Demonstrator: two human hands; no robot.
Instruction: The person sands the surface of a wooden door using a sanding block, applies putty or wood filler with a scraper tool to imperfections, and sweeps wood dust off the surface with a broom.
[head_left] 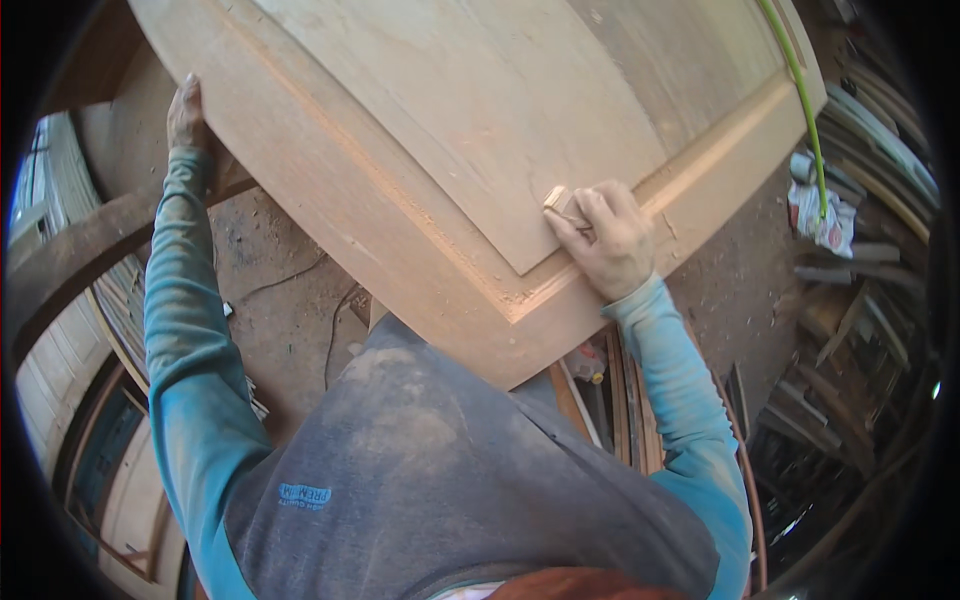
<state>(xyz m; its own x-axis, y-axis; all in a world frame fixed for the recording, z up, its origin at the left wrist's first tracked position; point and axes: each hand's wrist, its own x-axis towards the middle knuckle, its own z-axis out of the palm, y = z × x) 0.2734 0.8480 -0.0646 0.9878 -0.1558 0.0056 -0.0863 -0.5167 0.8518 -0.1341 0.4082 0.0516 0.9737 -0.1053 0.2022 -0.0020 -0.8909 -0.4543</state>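
A raised-panel wooden door (400,215) lies across the upper middle, its near corner toward my body. Along its groove there is wood dust and shavings. My left hand (188,122) grips the door's left edge, with its thumb out of sight. Close to the near corner of the raised panel, my right hand (612,235) is closed in a pinch. Between its fingertips is a small, tan, folded-looking piece (556,197), like sandpaper, held just above or against the panel; contact is hard to tell.
A green hose or cord (800,85) hangs over the door's right side, near a white plastic bag (822,220). Wood offcuts (840,380) pile up at right. A curved wooden piece (75,265) and a pale panelled door (55,380) stand at left. A dark cable crosses the floor.
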